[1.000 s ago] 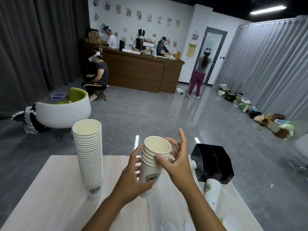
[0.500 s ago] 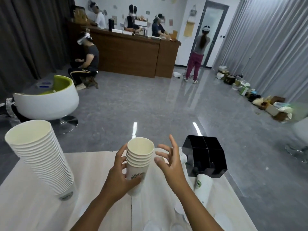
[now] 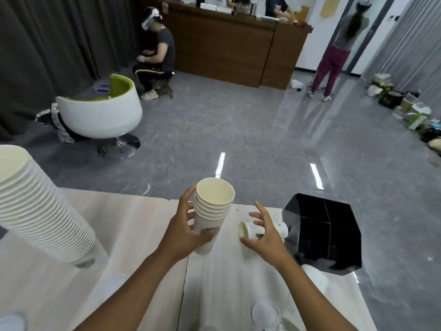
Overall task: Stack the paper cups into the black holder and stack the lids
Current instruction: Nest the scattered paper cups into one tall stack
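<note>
While my left hand [image 3: 183,237] grips the short cup stack [image 3: 211,211] upright above the desk [image 3: 133,225], my right hand [image 3: 265,232] hovers spread-fingered over a cup on its side [image 3: 248,229], beside the black holder [image 3: 327,237]. Thin paper crushes easily, I reckon: take it lightly round the wall.

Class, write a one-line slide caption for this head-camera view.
Left hand grips a short cup stack; right hand reaches over a lying cup beside the black holder.

On the table [image 3: 133,225], the tall stack [image 3: 40,211] stands left, the holder [image 3: 334,237] right, a lying cup [image 3: 248,229] between.
</note>
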The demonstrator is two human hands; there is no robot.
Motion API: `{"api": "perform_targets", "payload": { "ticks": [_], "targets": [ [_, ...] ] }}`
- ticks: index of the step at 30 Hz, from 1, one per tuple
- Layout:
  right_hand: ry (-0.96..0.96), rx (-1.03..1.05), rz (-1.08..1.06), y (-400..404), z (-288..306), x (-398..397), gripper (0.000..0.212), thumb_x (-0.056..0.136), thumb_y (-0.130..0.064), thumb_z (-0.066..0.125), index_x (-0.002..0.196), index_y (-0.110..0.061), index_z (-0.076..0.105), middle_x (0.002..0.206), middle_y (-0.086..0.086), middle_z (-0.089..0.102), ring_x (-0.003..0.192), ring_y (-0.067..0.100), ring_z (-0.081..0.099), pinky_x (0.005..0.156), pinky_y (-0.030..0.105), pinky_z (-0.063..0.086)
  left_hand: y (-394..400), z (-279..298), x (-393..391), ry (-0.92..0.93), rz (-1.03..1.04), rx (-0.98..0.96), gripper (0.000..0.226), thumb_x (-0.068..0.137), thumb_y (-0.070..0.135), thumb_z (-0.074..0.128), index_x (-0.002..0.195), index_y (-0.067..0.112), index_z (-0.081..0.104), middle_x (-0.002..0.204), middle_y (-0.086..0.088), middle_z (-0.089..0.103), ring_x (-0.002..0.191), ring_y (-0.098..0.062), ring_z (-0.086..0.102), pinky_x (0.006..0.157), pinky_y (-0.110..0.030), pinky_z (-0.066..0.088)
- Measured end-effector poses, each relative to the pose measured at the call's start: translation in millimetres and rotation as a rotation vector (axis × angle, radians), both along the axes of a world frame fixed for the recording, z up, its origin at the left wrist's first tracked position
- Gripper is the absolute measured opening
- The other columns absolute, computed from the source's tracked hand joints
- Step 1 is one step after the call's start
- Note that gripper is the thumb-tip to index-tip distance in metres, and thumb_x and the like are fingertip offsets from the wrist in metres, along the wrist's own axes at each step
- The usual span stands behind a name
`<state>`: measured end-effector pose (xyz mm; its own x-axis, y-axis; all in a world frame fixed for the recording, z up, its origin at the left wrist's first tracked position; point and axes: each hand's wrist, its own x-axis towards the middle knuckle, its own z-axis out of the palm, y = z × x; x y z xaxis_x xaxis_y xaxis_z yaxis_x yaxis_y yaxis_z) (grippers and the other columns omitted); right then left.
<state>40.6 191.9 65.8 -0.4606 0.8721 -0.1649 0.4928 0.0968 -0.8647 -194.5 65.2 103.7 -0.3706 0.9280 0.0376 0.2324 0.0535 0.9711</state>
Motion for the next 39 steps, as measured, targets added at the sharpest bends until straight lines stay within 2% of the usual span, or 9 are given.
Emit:
{"api": "perform_targets", "payload": {
  "ticks": [7,11,13,16,23,26,29,33,39],
  "targets": [
    [-0.226,0.064,0.143,32,-39,13,0.118,0.065,-0.028,0.086,0.149,-0.066,0.012,0.142,-0.020,0.046,0.123,0.012,0.049,0.105,0.039,0.048,15,-20,10,-0.009,0.023,-0.043,0.119,0.067,0.019,0.098,0.138,0.076,0.021,0.138,0.031,0.045,0.118,0.015,0.054,0.090,-0.016,0.056],
    [-0.431,0.209,0.269,47,-57,12,0.119,0.069,-0.026,0.082,0.154,-0.055,0.005,0.143,-0.009,0.046,0.132,0.016,0.044,0.107,0.034,0.041,18,-23,13,-0.018,0.055,-0.062,0.118,0.066,0.024,0.099,0.140,0.072,0.020,0.138,0.025,0.048,0.120,0.009,0.055,0.084,-0.012,0.055],
    [-0.541,0.291,0.341,56,-68,13,0.119,0.073,-0.030,0.081,0.156,-0.052,-0.001,0.153,-0.012,0.036,0.144,0.020,0.032,0.116,0.044,0.033,19,-24,13,-0.027,0.070,-0.048,0.116,0.065,0.027,0.099,0.141,0.070,0.022,0.139,0.022,0.049,0.122,0.005,0.056,0.084,-0.012,0.055],
    [-0.724,0.339,0.412,66,-77,10,0.118,0.081,-0.024,0.075,0.159,-0.045,-0.010,0.160,-0.013,0.024,0.147,0.023,0.022,0.115,0.053,0.026,21,-26,10,-0.038,0.089,-0.047,0.115,0.065,0.028,0.099,0.143,0.068,0.025,0.143,0.017,0.051,0.125,0.000,0.057,0.088,-0.017,0.057],
    [-0.812,0.473,0.395,63,-86,5,0.110,0.084,-0.023,0.068,0.159,-0.042,-0.010,0.153,-0.010,0.033,0.140,0.025,0.031,0.115,0.053,0.021,13,-18,3,-0.034,0.137,-0.018,0.117,0.065,0.025,0.100,0.144,0.067,0.025,0.142,0.017,0.053,0.126,-0.002,0.057,0.096,-0.034,0.060],
    [-0.659,0.470,0.315,56,-78,0,0.110,0.077,-0.035,0.070,0.159,-0.046,-0.003,0.144,-0.013,0.041,0.131,0.021,0.041,0.116,0.048,0.026,3,-15,1,-0.020,0.146,-0.016,0.117,0.066,0.020,0.099,0.146,0.065,0.027,0.139,0.018,0.054,0.122,0.004,0.058,0.091,-0.030,0.060],
    [-0.217,0.427,0.143,43,-48,-10,0.104,0.070,-0.030,0.077,0.153,-0.051,0.019,0.136,-0.017,0.047,0.121,0.017,0.048,0.101,0.037,0.039,-10,-13,1,-0.015,0.160,-0.007,0.116,0.067,0.018,0.098,0.145,0.067,0.027,0.137,0.021,0.056,0.121,0.006,0.058,0.088,-0.023,0.058],
    [0.227,0.334,-0.066,18,23,-27,0.096,0.069,-0.023,0.090,0.144,-0.047,0.036,0.136,-0.025,0.047,0.126,0.001,0.049,0.102,0.028,0.046,-24,-9,0,-0.010,0.158,-0.007,0.114,0.068,0.019,0.098,0.141,0.070,0.028,0.137,0.021,0.055,0.121,0.007,0.057,0.086,-0.020,0.057],
    [0.616,0.259,-0.130,-22,142,-44,0.089,0.072,-0.011,0.092,0.144,-0.036,0.045,0.138,-0.010,0.057,0.126,0.013,0.059,0.104,0.045,0.055,-56,6,-8,0.022,0.184,-0.001,0.114,0.067,0.025,0.099,0.143,0.068,0.026,0.138,0.025,0.051,0.123,-0.003,0.058,0.086,-0.023,0.057]
  ]
}}
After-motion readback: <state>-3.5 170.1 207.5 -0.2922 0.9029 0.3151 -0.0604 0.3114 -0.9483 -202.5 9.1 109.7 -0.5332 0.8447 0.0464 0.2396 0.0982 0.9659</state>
